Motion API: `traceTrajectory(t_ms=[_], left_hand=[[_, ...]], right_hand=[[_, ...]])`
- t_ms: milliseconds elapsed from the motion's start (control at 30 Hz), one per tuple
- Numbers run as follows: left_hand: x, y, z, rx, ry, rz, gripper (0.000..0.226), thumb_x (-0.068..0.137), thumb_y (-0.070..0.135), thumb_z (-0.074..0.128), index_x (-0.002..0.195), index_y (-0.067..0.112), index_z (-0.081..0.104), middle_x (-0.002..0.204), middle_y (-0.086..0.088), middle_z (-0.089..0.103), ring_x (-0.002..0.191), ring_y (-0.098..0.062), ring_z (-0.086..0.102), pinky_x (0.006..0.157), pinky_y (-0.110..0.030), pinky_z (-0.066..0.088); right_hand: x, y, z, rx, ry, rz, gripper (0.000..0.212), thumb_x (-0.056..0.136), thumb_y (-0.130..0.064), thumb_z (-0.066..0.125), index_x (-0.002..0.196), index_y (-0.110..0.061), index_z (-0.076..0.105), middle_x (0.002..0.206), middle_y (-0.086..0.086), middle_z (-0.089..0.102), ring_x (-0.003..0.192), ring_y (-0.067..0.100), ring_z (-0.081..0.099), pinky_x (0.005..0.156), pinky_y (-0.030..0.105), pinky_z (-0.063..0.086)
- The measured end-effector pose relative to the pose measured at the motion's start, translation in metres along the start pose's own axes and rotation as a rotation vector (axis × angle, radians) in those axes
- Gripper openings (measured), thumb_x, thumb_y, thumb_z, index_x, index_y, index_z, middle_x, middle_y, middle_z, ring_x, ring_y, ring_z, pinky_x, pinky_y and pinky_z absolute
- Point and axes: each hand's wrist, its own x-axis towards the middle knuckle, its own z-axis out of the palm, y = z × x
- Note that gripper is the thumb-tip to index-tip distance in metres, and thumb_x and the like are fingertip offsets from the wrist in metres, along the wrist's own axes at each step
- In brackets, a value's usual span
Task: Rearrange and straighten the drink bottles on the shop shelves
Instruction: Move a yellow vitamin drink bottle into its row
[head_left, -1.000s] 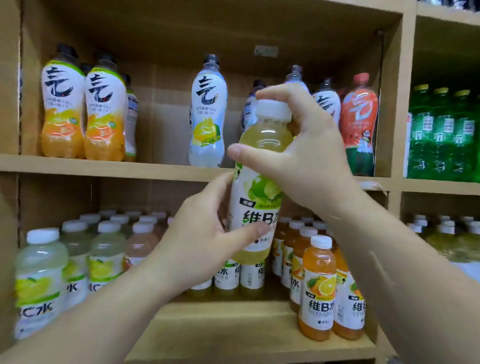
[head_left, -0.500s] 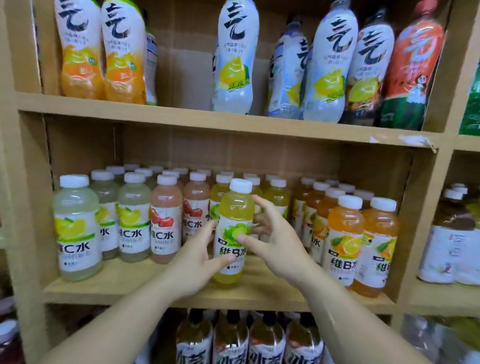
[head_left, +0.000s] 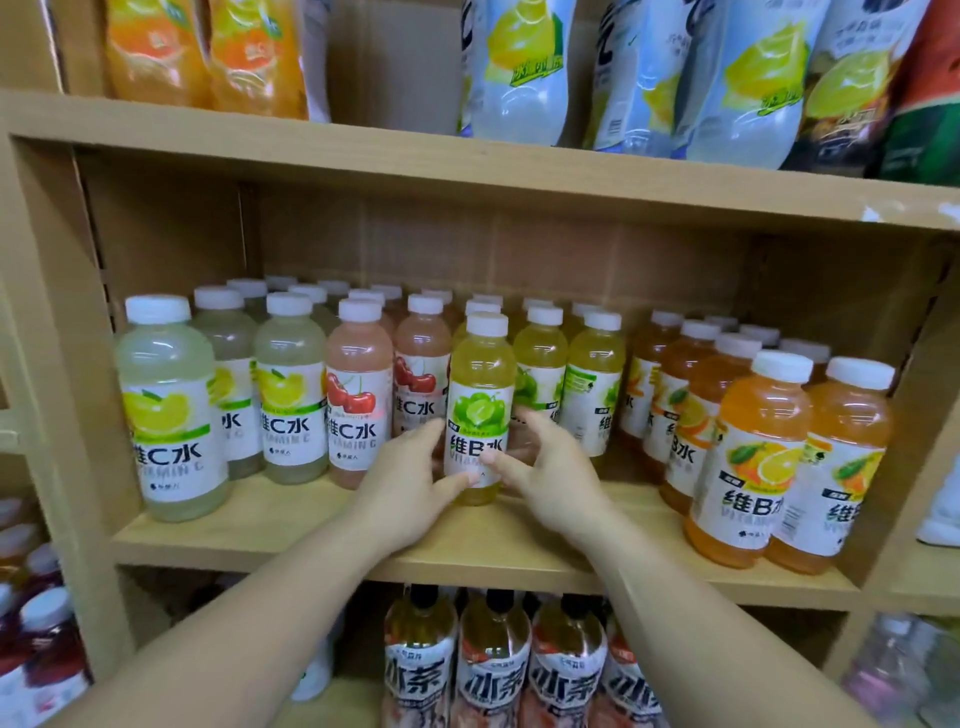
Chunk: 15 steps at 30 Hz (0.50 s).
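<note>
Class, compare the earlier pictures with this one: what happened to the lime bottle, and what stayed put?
The lime bottle came down from mid-air onto the middle shelf, upright. The right hand left its cap for its side; the left hand stays on it. Neighbouring bottles stayed put.

Top-row bottles (head_left: 514, 67) cut off by upper frame edge; lime bottle (head_left: 480, 410) base partly hidden behind left hand (head_left: 410, 488), right hand (head_left: 550, 473).

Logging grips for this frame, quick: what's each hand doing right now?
Left hand: closed around the lime bottle, thumb on its label.
Right hand: fingers spread beside that bottle; contact cannot be told.
</note>
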Motion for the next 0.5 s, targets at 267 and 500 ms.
traceTrajectory(t_ms=[267,500], left_hand=[[0.008,-0.001,0.011,0.21,0.05,-0.045,0.041,0.084,0.046,0.077,0.111,0.024,0.056,0.107,0.002,0.068,0.089,-0.015,0.061,0.071,-0.028,0.04],[-0.01,0.018,-0.004,0.117,0.265,-0.007,0.064,0.082,0.043,0.082,0.136,0.019,0.057,0.117,0.006,0.059,0.089,-0.007,0.059,0.083,-0.034,0.055]], right_hand=[[0.002,0.017,0.009,-0.005,0.074,0.015,0.057,0.091,-0.033,0.077,0.144,-0.03,0.057,0.105,-0.016,0.072,0.093,-0.003,0.065,0.085,0.021,0.052],[-0.01,-0.009,-0.003,-0.089,0.212,-0.009,0.05,0.09,-0.041,0.076,0.135,-0.025,0.061,0.113,-0.008,0.07,0.099,0.003,0.065,0.09,0.031,0.056]])
